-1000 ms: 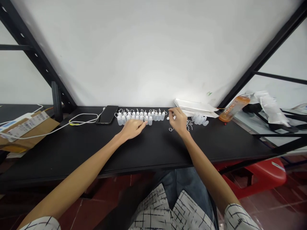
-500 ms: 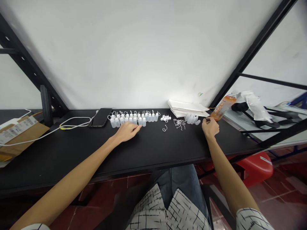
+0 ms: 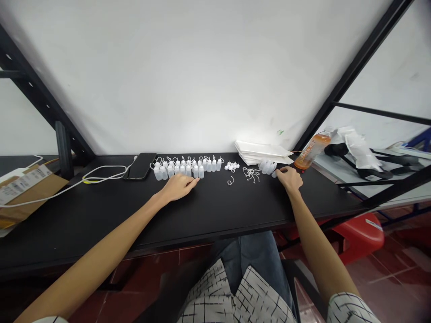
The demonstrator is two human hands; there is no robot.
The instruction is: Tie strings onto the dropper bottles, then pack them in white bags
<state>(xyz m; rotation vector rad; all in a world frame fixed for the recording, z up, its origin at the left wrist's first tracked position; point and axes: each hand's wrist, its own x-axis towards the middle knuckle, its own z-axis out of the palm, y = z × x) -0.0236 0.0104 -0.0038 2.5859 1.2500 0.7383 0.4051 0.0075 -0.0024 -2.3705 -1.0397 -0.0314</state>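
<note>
My left hand point(image 3: 178, 185) rests on the black table point(image 3: 215, 211), fingers stretched toward a row of several small white capped bottles point(image 3: 185, 168) standing upright. My right hand point(image 3: 288, 178) lies at the right, fingers curled beside a small heap of loose white bottles point(image 3: 268, 167); whether it grips one I cannot make out. Between the hands lie a few small white caps point(image 3: 232, 166) and thin white loops point(image 3: 252, 173).
A black phone point(image 3: 139, 165) with a white cable point(image 3: 101, 172) lies at the back left. A cardboard box point(image 3: 23, 188) sits far left. A stack of white sheets point(image 3: 261, 153) and an orange drink bottle point(image 3: 311, 150) stand back right. A red stool point(image 3: 362, 231) is below.
My right hand went from the caps by the bottle row out to the right, then came back a little to the heap of loose bottles. The left hand stayed put.
</note>
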